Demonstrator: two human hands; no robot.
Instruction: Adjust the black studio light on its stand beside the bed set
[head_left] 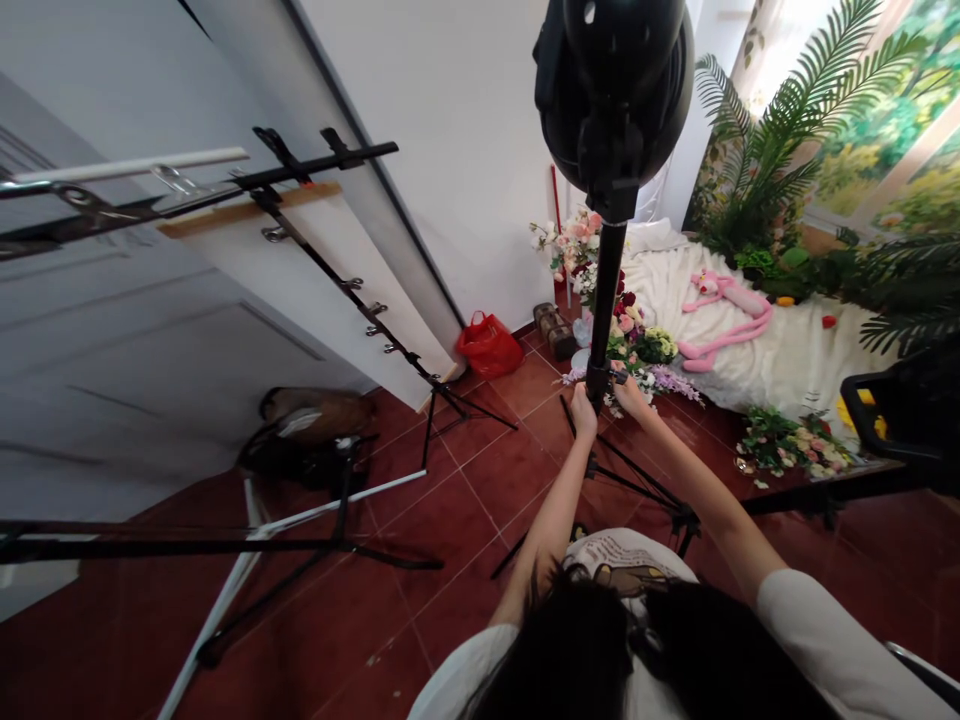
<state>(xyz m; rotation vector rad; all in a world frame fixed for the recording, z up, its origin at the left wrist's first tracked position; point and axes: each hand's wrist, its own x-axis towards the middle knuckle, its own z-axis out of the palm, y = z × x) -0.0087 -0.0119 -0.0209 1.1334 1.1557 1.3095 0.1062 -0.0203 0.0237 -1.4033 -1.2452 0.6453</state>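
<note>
A black light stand (609,290) rises in front of me, with a large black studio light (616,95) on its top. My left hand (583,412) is closed around the stand's pole at a black collar (598,380). On the other side of that collar, my right hand (631,390) has its fingers closed at the small tightening knob (619,376); the fingertips are partly hidden. Below my hands the stand's legs (637,480) spread over the red tiled floor.
To the left stand a backdrop stand (337,260) with clips and white poles (217,610). A red bag (491,345) sits by the wall. Artificial flowers (626,315), a white cloth (795,355) with a pink plush toy (739,300), and a black fixture (900,410) are at right.
</note>
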